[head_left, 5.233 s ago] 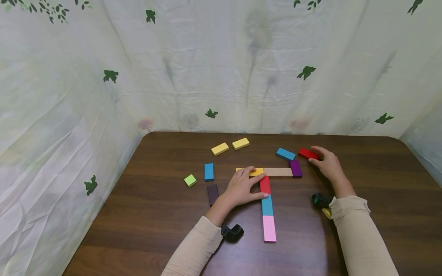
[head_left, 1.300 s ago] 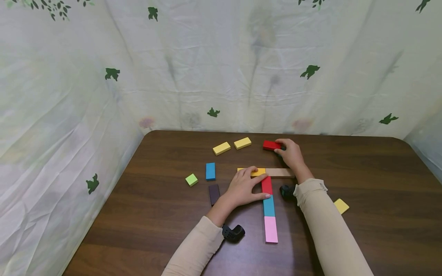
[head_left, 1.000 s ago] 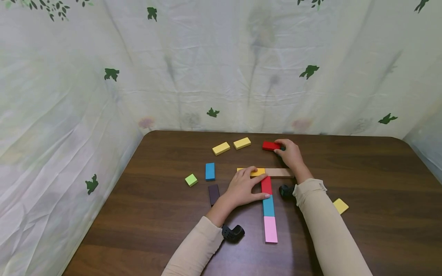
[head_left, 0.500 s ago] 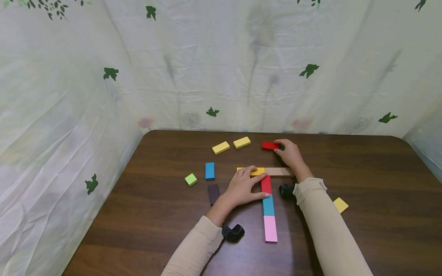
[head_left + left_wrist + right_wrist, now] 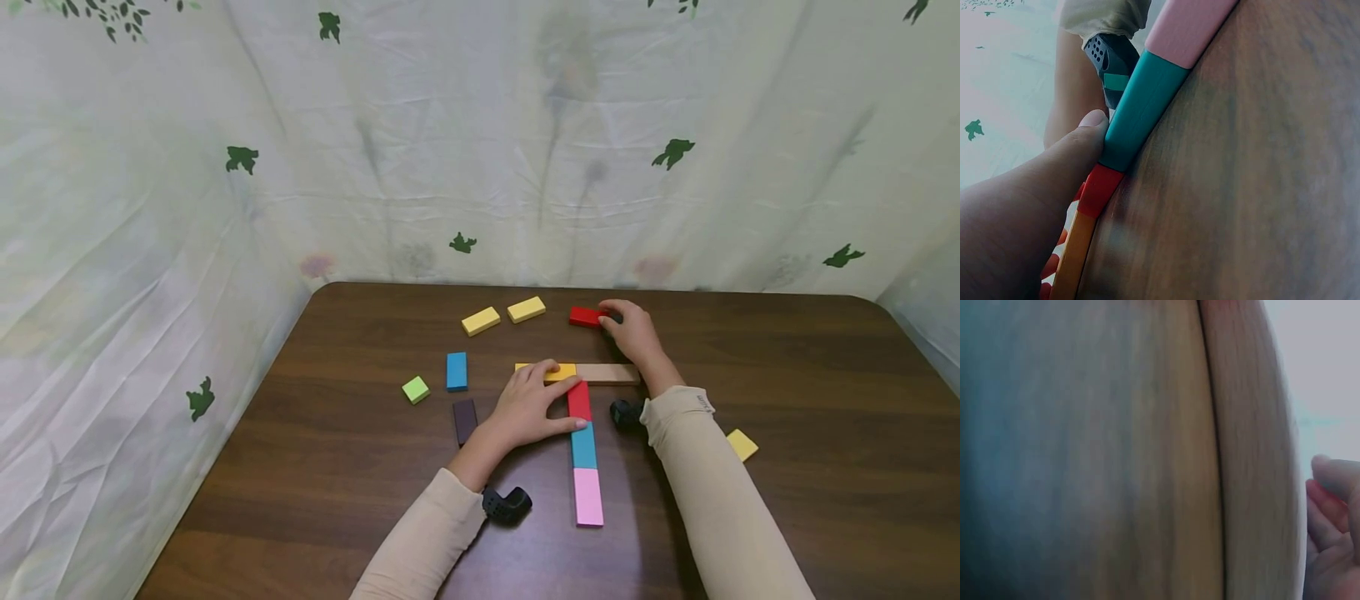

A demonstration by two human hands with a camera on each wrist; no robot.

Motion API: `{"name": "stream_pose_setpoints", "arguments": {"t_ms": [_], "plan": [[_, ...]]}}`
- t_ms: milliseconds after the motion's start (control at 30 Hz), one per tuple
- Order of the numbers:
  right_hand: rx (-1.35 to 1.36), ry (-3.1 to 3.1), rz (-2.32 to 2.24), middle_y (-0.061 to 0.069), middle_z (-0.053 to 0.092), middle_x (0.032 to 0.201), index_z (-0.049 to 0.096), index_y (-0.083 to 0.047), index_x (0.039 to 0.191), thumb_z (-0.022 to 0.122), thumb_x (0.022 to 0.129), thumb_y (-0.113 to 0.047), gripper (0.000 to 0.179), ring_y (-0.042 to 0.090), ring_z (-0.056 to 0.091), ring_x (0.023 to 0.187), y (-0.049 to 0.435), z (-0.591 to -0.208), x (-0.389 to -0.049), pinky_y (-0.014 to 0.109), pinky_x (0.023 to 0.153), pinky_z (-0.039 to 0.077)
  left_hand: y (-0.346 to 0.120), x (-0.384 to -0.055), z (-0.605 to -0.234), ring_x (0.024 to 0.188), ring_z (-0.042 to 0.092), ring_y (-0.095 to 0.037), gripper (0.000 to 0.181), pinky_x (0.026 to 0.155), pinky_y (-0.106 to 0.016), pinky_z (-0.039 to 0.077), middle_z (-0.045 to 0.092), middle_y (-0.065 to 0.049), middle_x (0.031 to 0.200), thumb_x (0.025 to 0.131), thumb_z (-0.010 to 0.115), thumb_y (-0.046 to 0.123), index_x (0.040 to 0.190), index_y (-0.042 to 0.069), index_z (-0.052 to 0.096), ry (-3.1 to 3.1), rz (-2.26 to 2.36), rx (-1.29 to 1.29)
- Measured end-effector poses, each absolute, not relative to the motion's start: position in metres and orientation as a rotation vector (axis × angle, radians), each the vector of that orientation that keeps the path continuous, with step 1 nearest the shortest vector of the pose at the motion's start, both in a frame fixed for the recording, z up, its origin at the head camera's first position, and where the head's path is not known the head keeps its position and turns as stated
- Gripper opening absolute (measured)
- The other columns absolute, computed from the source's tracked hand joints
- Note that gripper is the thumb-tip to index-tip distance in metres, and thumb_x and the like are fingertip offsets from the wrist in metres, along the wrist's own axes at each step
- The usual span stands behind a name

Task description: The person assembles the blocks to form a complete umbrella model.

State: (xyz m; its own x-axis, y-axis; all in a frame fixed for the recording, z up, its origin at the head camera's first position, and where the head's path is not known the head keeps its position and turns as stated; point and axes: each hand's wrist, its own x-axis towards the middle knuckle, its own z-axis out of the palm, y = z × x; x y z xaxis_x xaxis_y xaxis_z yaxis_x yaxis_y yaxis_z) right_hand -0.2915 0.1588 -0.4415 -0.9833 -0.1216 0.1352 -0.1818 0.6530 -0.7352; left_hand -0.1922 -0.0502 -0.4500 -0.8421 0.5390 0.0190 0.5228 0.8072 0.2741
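My left hand (image 5: 525, 410) rests by the corner of a T of flat blocks, its thumb at the seam of the red block (image 5: 579, 402) and the teal block (image 5: 583, 450). Its fingers lie over the orange block (image 5: 564, 374); the left wrist view shows the thumb (image 5: 1088, 128) against the teal block's side. At the far side, my right hand (image 5: 636, 337) pinches the right end of a loose red block (image 5: 585, 317). Its wrist crosses the end of the beige block (image 5: 607, 374). In the right wrist view, the right-hand fingers show only at the right edge.
A pink block (image 5: 588, 497) ends the near leg. Two yellow blocks (image 5: 481, 322) lie behind. To the left lie a blue block (image 5: 457, 372), a green block (image 5: 416, 390) and a dark purple block (image 5: 464, 421). A yellow block (image 5: 742, 445) pokes out beside the right sleeve.
My right hand has moved left, with the loose red block shifted the same way. The second blue block and the bright purple block are now out of sight. My left hand stays put.
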Motion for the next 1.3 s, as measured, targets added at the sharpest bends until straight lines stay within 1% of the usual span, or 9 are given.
{"name": "stream_pose_setpoints", "arguments": {"t_ms": [100, 367, 500, 800, 1300], "plan": [[0.262, -2.773, 1.273, 0.021, 0.048, 0.123, 0.051, 0.003, 0.123, 0.053, 0.091, -0.009, 0.034, 0.035, 0.041, 0.115, 0.162, -0.438, -0.291, 0.048, 0.094, 0.032, -0.05, -0.192, -0.45, 0.124, 0.025, -0.024, 0.071, 0.102, -0.044, 0.02, 0.029, -0.004, 0.137, 0.076, 0.045, 0.071, 0.137, 0.036, 0.035, 2.926, 0.421, 0.859], [0.289, -2.878, 1.295, 0.018, 0.046, 0.128, 0.046, -0.002, 0.129, 0.059, 0.088, -0.014, 0.045, 0.033, 0.04, 0.117, 0.171, -0.435, -0.293, 0.047, 0.095, 0.032, -0.05, -0.192, -0.449, 0.125, 0.025, -0.025, 0.071, 0.102, -0.045, 0.02, 0.028, -0.004, 0.138, 0.076, 0.044, 0.071, 0.137, 0.037, 0.035, 2.923, 0.424, 0.852], [0.306, -2.899, 1.311, 0.018, 0.046, 0.128, 0.046, -0.001, 0.129, 0.061, 0.086, -0.014, 0.047, 0.034, 0.04, 0.117, 0.174, -0.436, -0.293, 0.048, 0.095, 0.031, -0.051, -0.192, -0.449, 0.125, 0.025, -0.025, 0.071, 0.102, -0.045, 0.02, 0.028, -0.004, 0.138, 0.075, 0.044, 0.071, 0.137, 0.037, 0.034, 2.924, 0.426, 0.85], [0.312, -2.914, 1.297, 0.02, 0.047, 0.127, 0.047, -0.001, 0.127, 0.059, 0.087, -0.009, 0.043, 0.035, 0.041, 0.115, 0.176, -0.437, -0.292, 0.049, 0.095, 0.031, -0.051, -0.192, -0.448, 0.124, 0.026, -0.025, 0.07, 0.102, -0.045, 0.019, 0.03, -0.004, 0.137, 0.076, 0.044, 0.071, 0.137, 0.037, 0.035, 2.928, 0.426, 0.855], [0.298, -2.908, 1.259, 0.019, 0.048, 0.124, 0.049, -0.001, 0.125, 0.059, 0.088, -0.013, 0.04, 0.036, 0.043, 0.112, 0.174, -0.436, -0.29, 0.049, 0.093, 0.033, -0.05, -0.191, -0.448, 0.124, 0.026, -0.025, 0.07, 0.102, -0.045, 0.02, 0.029, -0.004, 0.137, 0.076, 0.045, 0.07, 0.137, 0.038, 0.035, 2.931, 0.438, 0.855]]}}
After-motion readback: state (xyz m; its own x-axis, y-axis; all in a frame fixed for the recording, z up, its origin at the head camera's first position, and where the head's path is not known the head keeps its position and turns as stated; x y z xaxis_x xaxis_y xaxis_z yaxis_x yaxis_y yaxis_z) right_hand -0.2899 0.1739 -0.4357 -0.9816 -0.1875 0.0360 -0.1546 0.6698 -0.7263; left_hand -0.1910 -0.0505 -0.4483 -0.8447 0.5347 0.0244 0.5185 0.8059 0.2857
